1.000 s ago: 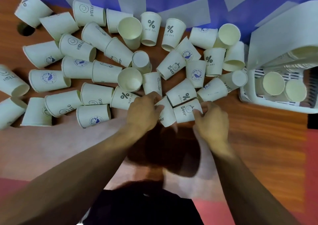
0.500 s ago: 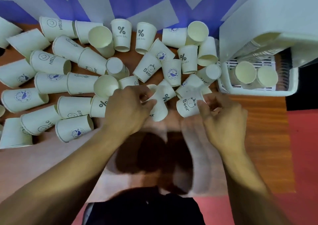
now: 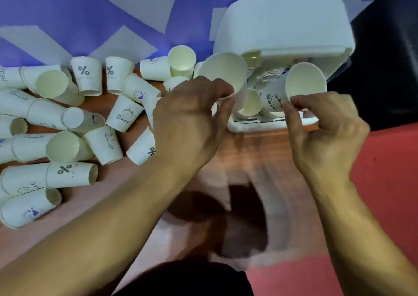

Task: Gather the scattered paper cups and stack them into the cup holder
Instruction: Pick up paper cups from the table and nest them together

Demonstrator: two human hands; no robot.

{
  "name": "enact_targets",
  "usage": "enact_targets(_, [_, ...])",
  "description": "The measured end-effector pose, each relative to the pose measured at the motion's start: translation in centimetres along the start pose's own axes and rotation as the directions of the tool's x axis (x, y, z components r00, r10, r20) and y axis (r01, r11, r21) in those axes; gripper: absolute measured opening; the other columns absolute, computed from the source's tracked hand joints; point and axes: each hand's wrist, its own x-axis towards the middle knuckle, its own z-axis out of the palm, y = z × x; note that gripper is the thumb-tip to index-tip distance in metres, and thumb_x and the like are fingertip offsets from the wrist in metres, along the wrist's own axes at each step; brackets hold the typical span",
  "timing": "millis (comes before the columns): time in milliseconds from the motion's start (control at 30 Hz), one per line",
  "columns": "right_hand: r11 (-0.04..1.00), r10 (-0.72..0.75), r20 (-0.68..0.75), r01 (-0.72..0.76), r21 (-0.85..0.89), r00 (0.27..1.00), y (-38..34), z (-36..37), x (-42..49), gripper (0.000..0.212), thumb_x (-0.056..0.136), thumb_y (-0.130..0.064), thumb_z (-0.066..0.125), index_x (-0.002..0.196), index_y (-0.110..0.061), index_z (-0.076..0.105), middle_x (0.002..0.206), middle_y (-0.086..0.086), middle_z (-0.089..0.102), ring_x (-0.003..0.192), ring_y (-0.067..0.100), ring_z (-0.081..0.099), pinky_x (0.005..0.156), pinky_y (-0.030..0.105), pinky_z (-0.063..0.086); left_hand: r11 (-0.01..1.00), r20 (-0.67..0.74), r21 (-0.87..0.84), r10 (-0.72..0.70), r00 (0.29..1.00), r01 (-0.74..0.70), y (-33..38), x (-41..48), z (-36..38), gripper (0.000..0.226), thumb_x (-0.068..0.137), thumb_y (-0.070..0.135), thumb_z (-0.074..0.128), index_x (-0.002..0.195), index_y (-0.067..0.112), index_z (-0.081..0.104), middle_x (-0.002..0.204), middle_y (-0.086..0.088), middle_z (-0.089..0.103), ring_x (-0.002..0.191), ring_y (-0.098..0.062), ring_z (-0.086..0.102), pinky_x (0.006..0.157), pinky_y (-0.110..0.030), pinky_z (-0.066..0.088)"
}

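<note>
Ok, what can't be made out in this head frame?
Head view:
1. Print on the left-hand cup: the left hand covers its wall.
2. Stacks inside the cup holder: its white top hides them.
3. The left-edge cup: cut off by the frame.
4. Lettering under the % on the percent cup: blurred.

Wooden tabletop; purple backdrop, white patches, behind; red surface right; black object upper right.

The left hand grips a cup, the right hand pinches a Bear cup, both just before the white holder; other cups lie scattered on the worktop.
</note>
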Motion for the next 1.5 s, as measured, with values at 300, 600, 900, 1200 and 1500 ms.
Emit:
enact_targets(300, [0.999,0.007,-0.016,-0.006,0.037,1.000,6.0,2.9,1.2,0.007,0.085,-0.019,0.075,0.086,-0.012,0.076,0.081,0.002,0.069,0.079,0.025,0.059,0.075,0.019,0.039,0.999,0.070,0.018,0.037,0.997,-0.039,0.5,1.4,7.0,0.008,0.087,0.030,0.070,0.091,0.026,0.075,0.082,0.004,0.071,0.071,-0.025,0.063,0.061,-0.041,0.051])
enact_targets(600, [1.000,-0.003,0.067,0.003,0.010,0.998,9.1,5.2,0.6,0.007,0.084,-0.018,0.075,0.088,-0.012,0.076,0.083,0.002,0.070,0.081,0.027,0.061,0.074,0.018,0.038,0.986,0.238,0.105,0.103,0.966,-0.131,-1.0,0.7,9.9,0.015,0.092,0.030,0.064,0.098,0.023,0.075,0.090,0.001,0.071,0.082,-0.026,0.065,0.063,-0.040,0.052])
enact_targets(900, [0.999,0.031,0.115,-0.035,0.037,0.993,9.8,7.3,-0.8,0.012,0.086,-0.022,0.073,0.090,-0.011,0.077,0.083,0.003,0.070,0.078,0.028,0.061,0.072,0.026,0.044,0.970,0.336,0.177,0.100,0.936,-0.167,-2.8,-0.2,12.0,0.012,0.088,0.022,0.067,0.096,0.018,0.076,0.091,-0.001,0.072,0.081,-0.030,0.063,0.057,-0.041,0.054])
enact_targets(1200, [0.999,0.034,0.193,-0.027,-0.036,0.981,9.9,9.4,-1.3,0.014,0.089,-0.018,0.067,0.091,-0.008,0.076,0.083,0.005,0.070,0.077,0.030,0.059,0.070,0.017,0.031,0.972,0.407,0.187,0.056,0.912,-0.143,-3.9,-0.6,13.3,0.022,0.097,0.026,0.054,0.095,0.018,0.074,0.089,0.001,0.071,0.085,-0.029,0.057,0.058,-0.039,0.051])
enact_targets(1500, [0.999,0.051,0.223,-0.054,0.009,0.973,10.2,10.7,-0.9,0.012,0.090,-0.012,0.065,0.092,-0.005,0.075,0.084,0.008,0.069,0.079,0.033,0.061,0.074,0.014,0.029,0.961,0.443,0.239,0.020,0.896,-0.139,-4.3,-0.5,14.0,0.023,0.098,0.030,0.054,0.094,0.022,0.075,0.082,-0.002,0.070,0.082,-0.028,0.054,0.061,-0.033,0.046])
